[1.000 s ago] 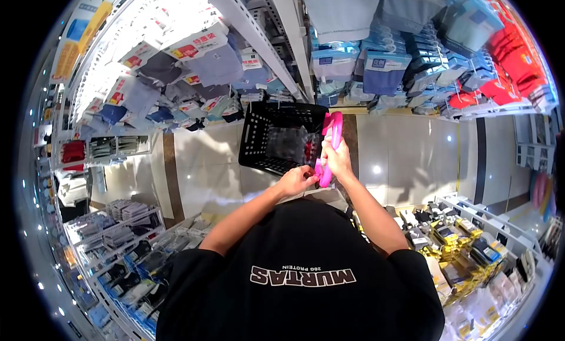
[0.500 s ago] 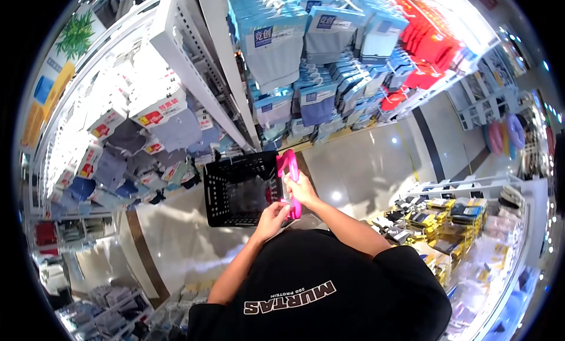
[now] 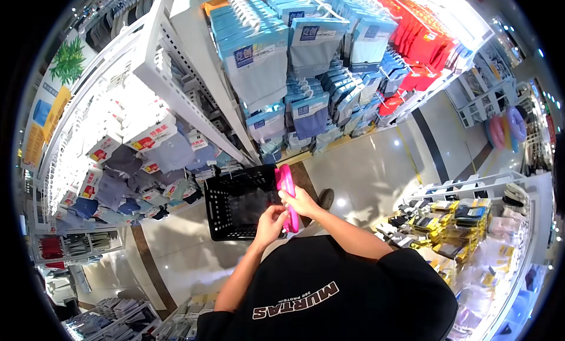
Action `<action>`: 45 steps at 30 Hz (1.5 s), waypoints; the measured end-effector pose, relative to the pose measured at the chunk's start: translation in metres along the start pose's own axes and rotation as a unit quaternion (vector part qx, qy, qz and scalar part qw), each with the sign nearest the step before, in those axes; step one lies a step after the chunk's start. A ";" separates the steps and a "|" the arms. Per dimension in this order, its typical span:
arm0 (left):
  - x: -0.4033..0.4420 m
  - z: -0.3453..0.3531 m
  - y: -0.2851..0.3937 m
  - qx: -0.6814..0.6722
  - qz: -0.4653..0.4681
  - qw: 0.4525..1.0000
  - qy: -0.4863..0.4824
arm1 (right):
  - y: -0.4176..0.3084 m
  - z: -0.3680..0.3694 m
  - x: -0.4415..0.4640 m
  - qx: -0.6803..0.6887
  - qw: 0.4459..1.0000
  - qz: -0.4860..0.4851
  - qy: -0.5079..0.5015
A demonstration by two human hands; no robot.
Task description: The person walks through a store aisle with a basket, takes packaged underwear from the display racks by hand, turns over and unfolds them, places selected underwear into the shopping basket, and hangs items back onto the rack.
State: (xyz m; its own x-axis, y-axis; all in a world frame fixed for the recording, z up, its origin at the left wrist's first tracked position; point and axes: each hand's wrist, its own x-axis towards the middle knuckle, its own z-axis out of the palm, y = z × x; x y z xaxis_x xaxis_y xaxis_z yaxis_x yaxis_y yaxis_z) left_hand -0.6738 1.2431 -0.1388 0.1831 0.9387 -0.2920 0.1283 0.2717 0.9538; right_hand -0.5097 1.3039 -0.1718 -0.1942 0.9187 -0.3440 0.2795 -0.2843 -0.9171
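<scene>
A black basket [image 3: 220,218] with holes in its walls hangs in front of my body, its pink handle [image 3: 288,185] at the right side. My right hand [image 3: 298,201] is wrapped round the middle of this handle. At the handle's lower end is my left hand [image 3: 272,222], its fingers bent and close together; what they hold, if anything, is too small to make out. Something dark and clear-wrapped lies inside the basket, but its shape is unclear.
Racks of blue packs [image 3: 253,64] and red packs [image 3: 421,43] stand ahead. White-tagged clothing [image 3: 159,135] hangs at the left. Yellow and black packs [image 3: 447,223] fill a low bin at the right. A shoe [image 3: 326,198] shows on the tiled floor [image 3: 365,176].
Over the last second the view has swung right, so the racks, basket and hands appear further left. The basket stays at my hands. A shoe has come into view beside the handle.
</scene>
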 end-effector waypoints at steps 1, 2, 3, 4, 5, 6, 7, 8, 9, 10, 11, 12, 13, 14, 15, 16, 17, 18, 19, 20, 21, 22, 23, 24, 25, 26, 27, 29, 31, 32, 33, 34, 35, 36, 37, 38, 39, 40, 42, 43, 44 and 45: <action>0.002 0.002 -0.007 0.005 -0.030 0.999 0.017 | 0.006 -0.012 0.005 -0.048 0.999 -0.019 -0.013; 0.004 0.006 -0.014 -0.008 -0.031 0.999 0.037 | -0.036 -0.038 -0.005 -0.081 0.996 -0.002 -0.046; 0.005 0.010 -0.020 -0.022 -0.033 0.998 0.056 | -0.015 -0.052 0.009 -0.058 0.997 -0.016 -0.048; 0.007 0.016 -0.026 -0.009 -0.026 0.996 0.086 | -0.023 -0.072 0.012 -0.025 0.999 -0.025 -0.013; 0.008 0.024 -0.026 -0.022 -0.029 0.992 0.118 | -0.033 -0.097 0.018 0.007 0.999 -0.035 0.021; 0.008 0.029 -0.025 -0.026 -0.035 0.990 0.136 | -0.028 -0.124 0.032 -0.011 0.996 -0.066 0.056; 0.014 0.036 -0.022 -0.030 -0.040 0.987 0.154 | -0.023 -0.157 0.049 -0.028 0.991 -0.097 0.091; 0.017 0.045 -0.003 -0.026 -0.060 0.981 0.180 | -0.022 -0.191 0.063 0.001 0.986 -0.111 0.122; 0.024 0.055 0.001 -0.028 -0.053 0.974 0.220 | -0.021 -0.224 0.077 0.030 0.980 -0.124 0.154; 0.033 0.067 0.015 -0.034 -0.045 0.968 0.246 | -0.026 -0.258 0.088 0.007 0.974 -0.131 0.183; 0.041 0.079 0.030 -0.039 -0.040 0.960 0.275 | -0.031 -0.289 0.097 -0.017 0.968 -0.136 0.210; 0.053 0.085 0.018 -0.046 -0.037 0.958 0.279 | -0.032 -0.315 0.108 -0.009 0.965 -0.134 0.226; 0.063 0.098 0.033 -0.051 -0.027 0.954 0.293 | -0.034 -0.334 0.118 -0.001 0.961 -0.134 0.240; 0.071 0.107 0.031 -0.007 -0.014 0.951 0.310 | -0.045 -0.348 0.120 -0.025 0.960 -0.134 0.244; 0.080 0.115 0.029 0.038 0.000 0.945 0.326 | -0.055 -0.360 0.125 -0.048 0.958 -0.137 0.248; 0.081 0.123 0.047 0.083 -0.009 0.939 0.334 | -0.056 -0.366 0.135 -0.028 0.961 -0.154 0.230; 0.084 0.123 0.045 0.122 -0.050 0.936 0.326 | -0.057 -0.370 0.145 -0.020 0.962 -0.171 0.210; 0.083 0.119 0.037 0.161 -0.091 0.931 0.316 | -0.058 -0.371 0.154 -0.011 0.963 -0.188 0.191; 0.083 0.118 0.039 0.198 -0.133 0.923 0.303 | -0.060 -0.370 0.160 -0.003 0.964 -0.202 0.172; 0.083 0.121 0.039 0.182 -0.131 0.922 0.316 | -0.057 -0.369 0.168 0.008 0.970 -0.192 0.147; 0.084 0.119 0.027 0.213 -0.134 0.913 0.320 | -0.052 -0.365 0.174 0.031 0.969 -0.198 0.147; 0.083 0.123 0.030 0.233 -0.142 0.906 0.323 | -0.050 -0.361 0.177 0.037 0.969 -0.197 0.146; 0.083 0.127 0.034 0.253 -0.148 0.899 0.325 | -0.048 -0.359 0.180 0.043 0.969 -0.197 0.146; 0.083 0.132 0.037 0.286 -0.133 0.889 0.331 | -0.047 -0.357 0.180 0.045 0.970 -0.183 0.152; 0.082 0.138 0.038 0.319 -0.117 0.879 0.336 | -0.037 -0.356 0.185 0.034 0.969 -0.179 0.166; 0.080 0.142 0.041 0.352 -0.101 0.866 0.339 | -0.030 -0.356 0.188 0.046 0.973 -0.168 0.153; 0.080 0.146 0.044 0.351 -0.101 0.869 0.335 | -0.024 -0.357 0.190 0.059 0.976 -0.158 0.140; 0.080 0.154 0.050 0.344 -0.100 0.875 0.325 | -0.017 -0.358 0.192 0.057 0.976 -0.158 0.137; 0.080 0.163 0.048 0.324 -0.103 0.885 0.319 | -0.017 -0.366 0.186 0.078 0.990 -0.097 0.064; 0.081 0.170 0.057 0.306 -0.114 0.892 0.312 | -0.027 -0.369 0.179 0.081 0.991 -0.089 0.056; 0.083 0.173 0.062 0.289 -0.123 0.899 0.304 | -0.037 -0.372 0.171 0.084 0.992 -0.082 0.049; 0.083 0.175 0.054 0.282 -0.110 0.905 0.298 | -0.044 -0.374 0.163 0.087 0.993 -0.074 0.043; 0.084 0.175 0.047 0.260 -0.105 0.915 0.288 | -0.047 -0.377 0.158 0.073 0.994 -0.070 0.050; 0.084 0.177 0.040 0.241 -0.089 0.923 0.285 | -0.049 -0.381 0.153 0.059 0.994 -0.065 0.058; 0.085 0.182 0.044 0.220 -0.075 0.931 0.282 | -0.050 -0.384 0.148 0.045 0.995 -0.059 0.064; 0.084 0.187 0.047 0.204 -0.087 0.936 0.272 | -0.051 -0.387 0.144 0.087 0.993 -0.069 0.049; 0.084 0.189 0.051 0.188 -0.098 0.941 0.262 | -0.052 -0.390 0.141 0.112 0.990 -0.078 0.041; 0.085 0.188 0.056 0.173 -0.110 0.946 0.251 | -0.057 -0.393 0.136 0.138 0.986 -0.086 0.033; 0.088 0.187 0.055 0.182 -0.118 0.948 0.232 | -0.066 -0.398 0.125 0.169 0.979 -0.111 0.016; 0.089 0.189 0.054 0.184 -0.123 0.949 0.223 | -0.065 -0.401 0.123 0.183 0.977 -0.107 0.010; 0.090 0.192 0.052 0.184 -0.134 0.948 0.224 | -0.064 -0.404 0.122 0.199 0.975 -0.103 0.003; 0.092 0.194 0.054 0.177 -0.142 0.948 0.225 | -0.064 -0.406 0.124 0.217 0.971 -0.103 -0.005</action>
State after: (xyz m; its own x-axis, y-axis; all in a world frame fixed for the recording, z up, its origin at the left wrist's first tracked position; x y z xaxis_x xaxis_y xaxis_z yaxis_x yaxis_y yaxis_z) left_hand -0.4612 1.3027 -0.1279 -0.3315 0.8553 -0.3982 0.4435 0.5138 0.7343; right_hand -0.1701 1.5471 -0.0744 -0.2136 0.9662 -0.1446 -0.1891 -0.1861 -0.9642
